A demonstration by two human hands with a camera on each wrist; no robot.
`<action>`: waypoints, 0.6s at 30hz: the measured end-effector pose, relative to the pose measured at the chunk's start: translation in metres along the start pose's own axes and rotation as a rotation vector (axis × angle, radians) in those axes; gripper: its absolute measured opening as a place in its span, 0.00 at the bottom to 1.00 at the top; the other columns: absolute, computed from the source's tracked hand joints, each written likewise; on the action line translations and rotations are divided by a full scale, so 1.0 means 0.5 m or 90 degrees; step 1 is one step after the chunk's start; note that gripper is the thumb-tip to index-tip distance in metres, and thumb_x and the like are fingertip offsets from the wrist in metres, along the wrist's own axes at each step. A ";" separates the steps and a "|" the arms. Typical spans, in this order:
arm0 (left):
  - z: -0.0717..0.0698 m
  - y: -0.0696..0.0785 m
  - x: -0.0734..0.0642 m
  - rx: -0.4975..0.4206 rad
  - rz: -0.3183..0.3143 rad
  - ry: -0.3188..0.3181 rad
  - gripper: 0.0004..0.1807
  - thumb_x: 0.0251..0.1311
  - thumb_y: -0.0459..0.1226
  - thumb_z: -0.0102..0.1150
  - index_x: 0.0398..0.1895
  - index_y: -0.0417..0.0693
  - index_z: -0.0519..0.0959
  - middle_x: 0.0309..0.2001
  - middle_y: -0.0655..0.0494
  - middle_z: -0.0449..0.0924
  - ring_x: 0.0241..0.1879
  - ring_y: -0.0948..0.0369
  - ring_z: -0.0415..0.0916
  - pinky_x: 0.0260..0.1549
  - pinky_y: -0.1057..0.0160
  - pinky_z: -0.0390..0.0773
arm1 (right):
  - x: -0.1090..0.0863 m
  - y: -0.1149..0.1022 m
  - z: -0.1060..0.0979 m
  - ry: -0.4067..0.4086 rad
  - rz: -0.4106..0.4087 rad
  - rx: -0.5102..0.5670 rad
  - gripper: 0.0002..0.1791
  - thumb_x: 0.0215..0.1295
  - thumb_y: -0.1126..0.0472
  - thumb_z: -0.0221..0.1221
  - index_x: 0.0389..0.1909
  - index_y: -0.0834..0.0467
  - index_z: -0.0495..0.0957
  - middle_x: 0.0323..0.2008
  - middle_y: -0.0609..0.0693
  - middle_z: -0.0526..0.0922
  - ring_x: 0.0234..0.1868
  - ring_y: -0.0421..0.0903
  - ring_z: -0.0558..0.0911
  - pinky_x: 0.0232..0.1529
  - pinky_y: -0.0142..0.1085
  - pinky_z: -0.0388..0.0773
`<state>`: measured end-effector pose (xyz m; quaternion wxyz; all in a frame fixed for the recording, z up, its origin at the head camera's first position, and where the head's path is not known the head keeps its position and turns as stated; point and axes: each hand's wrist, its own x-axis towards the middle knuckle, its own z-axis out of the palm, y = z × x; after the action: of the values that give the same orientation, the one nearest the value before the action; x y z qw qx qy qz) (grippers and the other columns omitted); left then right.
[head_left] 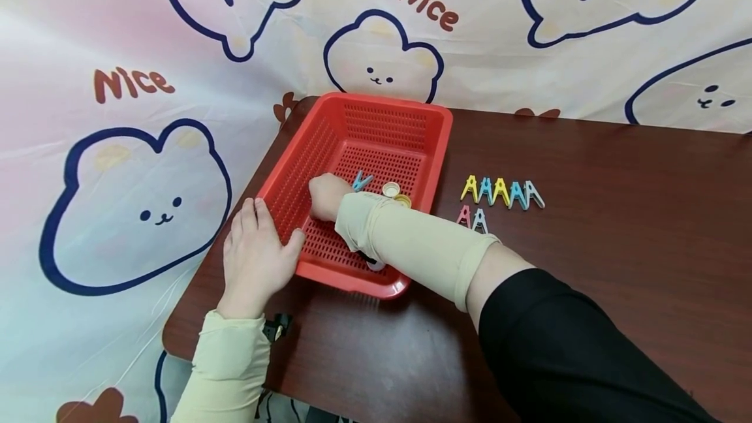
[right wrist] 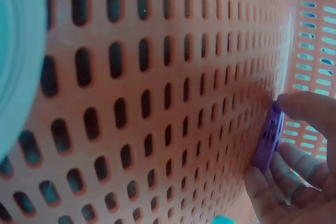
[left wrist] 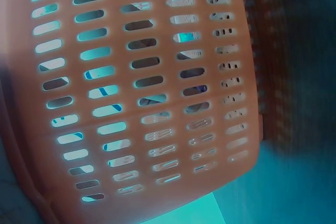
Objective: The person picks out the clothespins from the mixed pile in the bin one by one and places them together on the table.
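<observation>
My right hand [head_left: 329,196] reaches down inside a red plastic basket [head_left: 384,102]. In the right wrist view its thumb and fingers pinch a purple clothespin [right wrist: 270,135] against the perforated basket floor; in the head view the hand hides it. A blue clothespin [head_left: 361,181] lies just right of that hand, near a pale round cap [head_left: 390,189] and a yellow one [head_left: 403,200] partly behind the sleeve. With straight fingers, my left hand [head_left: 258,260] rests on the basket's near left rim. The left wrist view shows only the slotted outer wall [left wrist: 157,93].
Right of the basket, several clothespins stand in a row, among them a yellow one [head_left: 500,192] and a grey one [head_left: 533,194]. A pink clothespin [head_left: 464,215] and a light blue one [head_left: 480,220] are nearer. Beneath is a dark brown table [head_left: 617,234]; a printed curtain [head_left: 482,70] hangs behind.
</observation>
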<state>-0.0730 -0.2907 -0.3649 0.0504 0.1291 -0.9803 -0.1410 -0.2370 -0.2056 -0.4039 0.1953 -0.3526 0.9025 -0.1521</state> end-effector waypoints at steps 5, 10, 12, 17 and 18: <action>0.000 0.000 -0.002 -0.004 -0.003 -0.003 0.47 0.69 0.49 0.54 0.76 0.22 0.51 0.75 0.23 0.49 0.72 0.29 0.49 0.67 0.28 0.54 | -0.006 -0.003 -0.002 0.002 -0.009 -0.013 0.04 0.73 0.60 0.60 0.40 0.55 0.82 0.34 0.49 0.83 0.30 0.43 0.75 0.30 0.35 0.69; -0.001 0.000 -0.003 -0.004 -0.010 -0.012 0.48 0.69 0.49 0.54 0.77 0.22 0.50 0.75 0.23 0.48 0.73 0.29 0.48 0.67 0.28 0.54 | -0.006 -0.004 -0.003 0.001 0.001 -0.041 0.05 0.72 0.57 0.62 0.43 0.54 0.83 0.36 0.48 0.84 0.31 0.43 0.76 0.31 0.35 0.71; -0.001 0.000 -0.002 -0.004 -0.009 -0.013 0.48 0.69 0.49 0.54 0.77 0.22 0.50 0.75 0.22 0.48 0.73 0.29 0.48 0.67 0.28 0.54 | -0.006 -0.004 -0.004 -0.004 0.002 -0.050 0.05 0.73 0.58 0.61 0.43 0.54 0.83 0.35 0.48 0.84 0.31 0.44 0.77 0.31 0.36 0.71; -0.002 0.001 0.000 0.000 -0.006 -0.015 0.48 0.69 0.49 0.53 0.77 0.21 0.49 0.75 0.22 0.48 0.73 0.29 0.48 0.68 0.29 0.53 | -0.009 0.003 -0.024 0.003 0.011 0.009 0.13 0.73 0.53 0.61 0.29 0.53 0.77 0.23 0.45 0.75 0.23 0.41 0.72 0.27 0.34 0.68; -0.002 0.001 0.000 0.002 -0.005 -0.015 0.48 0.70 0.49 0.53 0.77 0.21 0.49 0.75 0.22 0.48 0.73 0.29 0.48 0.68 0.29 0.53 | -0.010 0.007 -0.031 0.008 0.016 0.038 0.17 0.73 0.51 0.62 0.24 0.53 0.74 0.19 0.44 0.71 0.20 0.40 0.69 0.25 0.33 0.66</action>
<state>-0.0730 -0.2906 -0.3637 0.0383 0.1314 -0.9804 -0.1415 -0.2424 -0.1975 -0.3905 0.2021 -0.3346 0.9029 -0.1787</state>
